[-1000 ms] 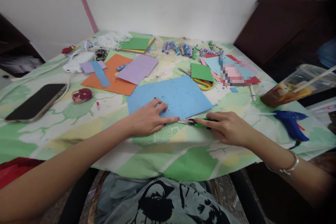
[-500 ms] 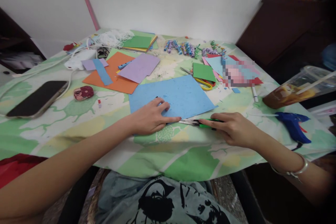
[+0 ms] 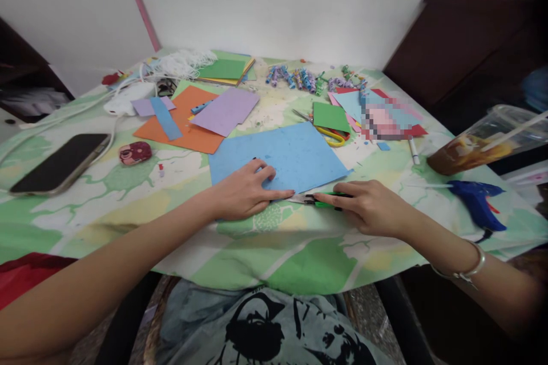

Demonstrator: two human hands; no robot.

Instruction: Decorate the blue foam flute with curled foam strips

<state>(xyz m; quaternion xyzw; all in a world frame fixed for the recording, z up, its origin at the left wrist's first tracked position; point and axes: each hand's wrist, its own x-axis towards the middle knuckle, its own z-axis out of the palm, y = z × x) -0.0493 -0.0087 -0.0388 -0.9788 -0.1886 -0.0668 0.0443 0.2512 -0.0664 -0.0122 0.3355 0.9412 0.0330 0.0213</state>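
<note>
A sheet of blue paper [image 3: 291,151] lies flat on the table in front of me. My left hand [image 3: 246,189] presses on its near left part, fingers apart and one finger stretched to the right along the near edge. My right hand [image 3: 373,206] is closed around a green utility knife [image 3: 326,199], held low and almost flat. Its blade points left and reaches the near edge of the sheet, close to my left fingertip. Whether the blade is in the paper I cannot tell.
Behind the sheet lie yellow-handled scissors [image 3: 334,137], green paper [image 3: 331,117], purple paper [image 3: 226,111] and orange paper [image 3: 188,140]. A phone [image 3: 60,162] is at left. On the right stand a drink cup [image 3: 471,151] and a blue glue gun [image 3: 477,202]. Curled paper pieces [image 3: 299,80] lie near the wall.
My right hand and the utility knife have slid a little left, bringing the blade nearer my left fingertip. My left hand stays in place on the blue paper.
</note>
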